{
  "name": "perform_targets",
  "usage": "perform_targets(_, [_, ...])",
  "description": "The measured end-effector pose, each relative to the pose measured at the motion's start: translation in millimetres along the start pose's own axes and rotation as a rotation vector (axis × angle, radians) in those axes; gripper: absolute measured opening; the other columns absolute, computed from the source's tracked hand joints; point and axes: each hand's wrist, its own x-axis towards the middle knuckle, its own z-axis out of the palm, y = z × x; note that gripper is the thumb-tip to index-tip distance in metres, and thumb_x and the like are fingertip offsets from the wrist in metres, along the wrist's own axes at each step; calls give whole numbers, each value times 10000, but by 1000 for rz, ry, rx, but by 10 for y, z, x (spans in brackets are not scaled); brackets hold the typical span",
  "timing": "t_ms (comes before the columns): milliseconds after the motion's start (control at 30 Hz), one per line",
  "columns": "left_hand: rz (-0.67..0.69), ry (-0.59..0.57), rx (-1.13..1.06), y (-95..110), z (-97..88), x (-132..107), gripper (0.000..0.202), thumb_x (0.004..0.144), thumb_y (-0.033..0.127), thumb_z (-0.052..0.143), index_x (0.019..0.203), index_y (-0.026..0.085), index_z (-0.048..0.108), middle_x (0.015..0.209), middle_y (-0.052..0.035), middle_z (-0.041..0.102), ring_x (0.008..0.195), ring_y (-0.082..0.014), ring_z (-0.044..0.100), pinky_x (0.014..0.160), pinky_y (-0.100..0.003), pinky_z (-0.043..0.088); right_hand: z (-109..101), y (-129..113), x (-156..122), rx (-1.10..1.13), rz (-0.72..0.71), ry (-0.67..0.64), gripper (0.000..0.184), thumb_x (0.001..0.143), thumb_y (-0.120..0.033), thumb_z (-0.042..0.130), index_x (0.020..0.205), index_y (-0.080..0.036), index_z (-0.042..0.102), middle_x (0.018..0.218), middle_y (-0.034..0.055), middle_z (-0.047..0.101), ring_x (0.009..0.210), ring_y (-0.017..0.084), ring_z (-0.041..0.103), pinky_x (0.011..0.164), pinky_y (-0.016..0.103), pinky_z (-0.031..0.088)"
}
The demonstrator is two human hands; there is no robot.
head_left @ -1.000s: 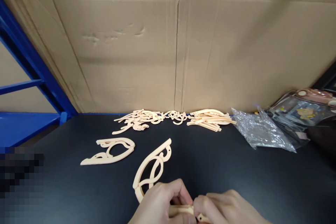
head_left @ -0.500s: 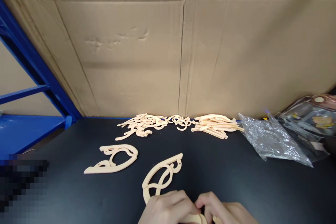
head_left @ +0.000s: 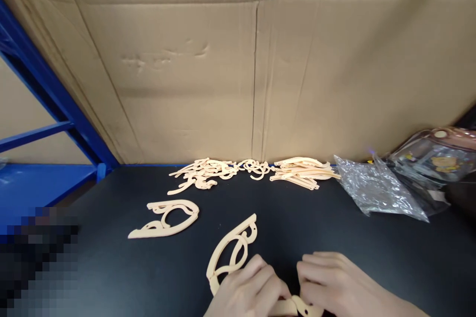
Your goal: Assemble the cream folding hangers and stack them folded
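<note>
At the bottom edge, my left hand (head_left: 247,290) is closed on one end of a beige folding hanger (head_left: 285,307). My right hand (head_left: 330,275) has its fingers wrapped over the other end, a rounded part with a small hole. Most of this hanger is covered by my fingers or cut off by the frame. Just beyond my left hand lies an assembled beige hanger (head_left: 226,247), its near end hidden behind the knuckles. Farther left, another hanger (head_left: 174,228) rests folded flat on the black table (head_left: 122,277).
Along the back edge are a pile of curved hanger pieces (head_left: 203,171), some small hooks (head_left: 256,168) and a stack of straighter arms (head_left: 303,171). To the right lie a clear plastic bag (head_left: 375,188) and a transparent pouch (head_left: 439,153). Cardboard (head_left: 193,79) stands behind; a blue frame (head_left: 63,94) is left.
My right hand has shifted right and up a little, and its fingers have curled over the hanger's end. More of the held hanger shows between my hands. The view has moved slightly.
</note>
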Motion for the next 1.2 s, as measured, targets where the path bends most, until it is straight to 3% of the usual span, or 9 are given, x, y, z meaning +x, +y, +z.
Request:
perform_targets(133, [-227,-124,-149,56,-98,70,109,794,238,663,803,189,565,744,-7,655,683,-155,568,571,-236,405,-61,0,-16,79,90,-26,312,848,-431,651,697,-186,529,712,-19,572,667,123,510,606,262,345])
perform_targets(233, [-456,-200,-258,116,-162,122,87,764,209,660,750,198,575,735,9,632,694,-144,575,601,-232,396,-75,-3,-29,84,90,-22,296,882,-430,603,729,-185,541,723,-10,568,673,130,494,626,274,329])
perform_targets(300, [-494,-217,-295,146,-174,134,71,779,216,637,745,200,577,752,5,620,712,-144,572,620,-237,393,-88,-17,-33,85,90,-16,248,910,-392,564,772,-187,550,734,-7,565,688,134,491,647,281,328])
perform_targets(400, [-430,-237,-304,170,-167,114,33,845,220,567,820,207,584,813,-7,622,772,-154,570,665,-250,401,-146,-48,-26,131,100,-68,86,916,-283,546,899,-200,561,752,-19,558,715,132,491,699,282,341])
perform_targets(633, [-252,-264,-186,132,-313,111,159,928,215,476,1037,219,592,1021,-36,643,963,-188,560,849,-308,434,-315,5,4,152,95,-143,114,961,-208,482,921,-203,589,873,-1,587,870,146,515,846,297,364])
perform_targets(767, [-170,-195,-32,-10,-468,140,196,946,262,477,1100,202,582,1118,-58,625,1057,-201,535,982,-363,403,-320,114,29,32,46,-166,153,947,-187,492,858,-183,616,942,26,582,924,170,517,873,330,369])
perform_targets(900, [-156,-168,54,-238,-554,66,276,931,375,521,1129,192,581,1233,-83,582,1169,-232,490,985,-374,426,-241,223,17,-34,68,-101,164,935,-203,515,869,-200,665,941,38,572,910,184,523,824,328,397])
perform_targets(1000, [-167,-227,64,-384,-580,-21,358,929,424,518,1225,223,548,1330,-84,526,1264,-240,435,1034,-391,406,-152,304,-35,-111,104,-44,205,956,-239,482,975,-219,684,867,38,576,816,186,529,748,327,416])
perform_targets(1200, [-177,-410,87,-490,-611,-113,610,889,551,524,1415,278,380,1513,-79,331,1375,-270,325,1093,-439,353,-86,396,-98,-77,146,-27,242,977,-253,437,1080,-216,653,943,42,641,897,187,596,808,326,458])
